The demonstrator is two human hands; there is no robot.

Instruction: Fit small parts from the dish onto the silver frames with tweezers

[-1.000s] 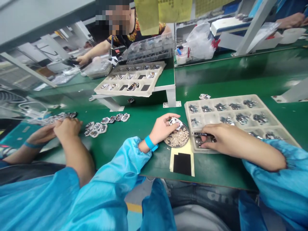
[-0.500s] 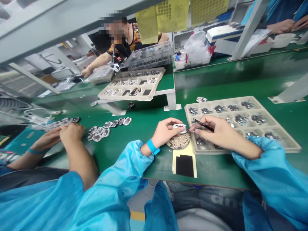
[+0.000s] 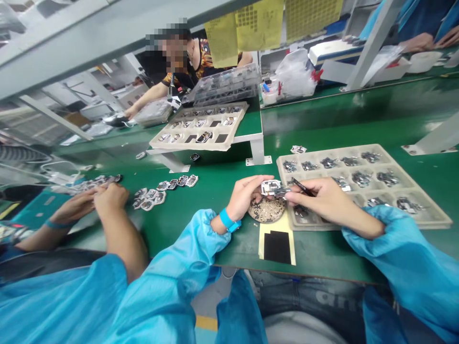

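My left hand [image 3: 244,197] is closed on a small white-framed electronic housing [image 3: 269,186], held above a round dish [image 3: 267,213] of tiny pale and dark bits. In my right hand [image 3: 326,199] are slim black tweezers [image 3: 302,187]. By its thumb and fingertips, a small silvery part [image 3: 283,191] meets the right side of the housing; whether it is attached cannot be made out. Under my right forearm lies a pale compartment tray [image 3: 432,222] with clusters of small metal parts. A black square pad [image 3: 277,247] on yellow paper sits in front of the dish.
Several similar housings [image 3: 148,198] lie to the left, near a co-worker's hands [image 3: 109,198]. A raised stand holds another compartment tray [image 3: 229,141]. One more housing [image 3: 298,149] lies behind the right tray. A metal post [image 3: 430,136] stands far right. Across the bench sits another person [image 3: 201,59].
The housing has been turned so its inner side shows, and my left fingers have shifted around it. My right hand has moved slightly left, bringing the silvery part against the housing.
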